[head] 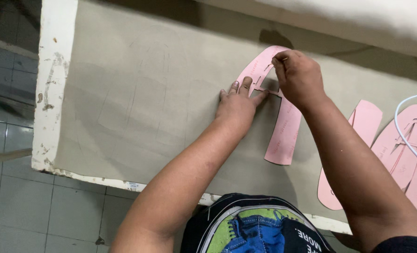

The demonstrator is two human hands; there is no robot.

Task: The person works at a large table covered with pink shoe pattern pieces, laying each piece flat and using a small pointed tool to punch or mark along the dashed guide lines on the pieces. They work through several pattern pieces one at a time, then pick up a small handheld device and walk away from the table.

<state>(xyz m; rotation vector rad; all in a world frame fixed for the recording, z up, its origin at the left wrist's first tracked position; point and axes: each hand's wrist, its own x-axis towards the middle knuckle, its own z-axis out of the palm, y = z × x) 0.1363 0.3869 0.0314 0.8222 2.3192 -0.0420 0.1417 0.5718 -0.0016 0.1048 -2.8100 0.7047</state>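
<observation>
Left hand (239,104) flat on pink curved pattern (283,126), right hand (298,77) perhaps gripping a pen.

Left half of the grey fabric sheet (133,103) on the bench is bare, open reach to the chipped white bench edge (54,84). Right side crowded: pink card sole-shaped patterns (400,150) lying flat, thin white cable (405,136) looping across them. Rolled pale fabric (358,23) blocks the far edge.
</observation>
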